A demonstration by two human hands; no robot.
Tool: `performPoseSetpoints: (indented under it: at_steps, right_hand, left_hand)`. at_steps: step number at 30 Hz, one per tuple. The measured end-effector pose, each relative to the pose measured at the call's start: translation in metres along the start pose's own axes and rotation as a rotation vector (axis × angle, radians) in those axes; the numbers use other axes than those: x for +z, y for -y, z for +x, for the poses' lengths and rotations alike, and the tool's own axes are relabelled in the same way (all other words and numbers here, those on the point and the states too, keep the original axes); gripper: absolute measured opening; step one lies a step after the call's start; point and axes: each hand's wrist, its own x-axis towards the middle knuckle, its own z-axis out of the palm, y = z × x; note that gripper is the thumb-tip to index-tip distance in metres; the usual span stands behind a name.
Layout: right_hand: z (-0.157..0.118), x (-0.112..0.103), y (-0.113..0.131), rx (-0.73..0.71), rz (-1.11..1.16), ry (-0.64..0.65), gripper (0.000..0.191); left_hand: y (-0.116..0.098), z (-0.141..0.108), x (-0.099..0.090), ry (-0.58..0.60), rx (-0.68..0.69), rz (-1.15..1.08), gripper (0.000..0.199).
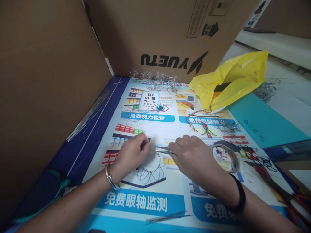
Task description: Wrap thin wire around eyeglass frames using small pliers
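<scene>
My left hand pinches one end of a thin wire piece over the printed sheet, its fingertips pressed together. Closed around a small pair of metal pliers is my right hand; the tips point left toward my left fingers. A looped wire piece hangs or lies just below the left fingers; its contact with the sheet cannot be made out. Short straight wires lie near the front edge. Red, green and yellow threads rest beyond my right hand.
Cardboard walls stand at the back and left. A yellow bag and teal sheet are at right. A tape roll sits beside my right wrist. Wire tangles line the back; long wires lie left.
</scene>
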Motion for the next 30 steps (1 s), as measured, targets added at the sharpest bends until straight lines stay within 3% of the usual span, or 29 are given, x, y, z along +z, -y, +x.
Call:
performPoseSetpoints:
  at_steps: [2, 6, 8, 15, 24, 30]
  right_hand:
    - [-0.008, 0.0, 0.011, -0.036, 0.05, 0.018, 0.005]
    - [-0.02, 0.015, 0.034, -0.12, 0.136, 0.049, 0.026]
    - [-0.022, 0.022, 0.038, -0.123, 0.163, 0.074, 0.02]
    - [-0.019, 0.025, 0.026, -0.11, 0.171, 0.069, 0.008]
    - [-0.013, 0.032, 0.013, -0.097, 0.27, 0.003, 0.014]
    - [-0.009, 0.037, 0.004, -0.163, 0.324, -0.004, 0.017]
  left_hand:
    - [0.001, 0.001, 0.0, -0.01, -0.024, -0.002, 0.004]
    - [0.002, 0.002, -0.001, -0.011, -0.041, -0.011, 0.005]
    - [0.001, 0.001, -0.002, 0.005, -0.045, -0.023, 0.005]
    - [-0.004, -0.007, -0.009, 0.105, -0.084, -0.115, 0.01]
    - [-0.007, -0.014, -0.011, 0.15, -0.026, -0.082, 0.009]
    - [-0.008, -0.012, -0.01, 0.183, -0.004, -0.035, 0.016]
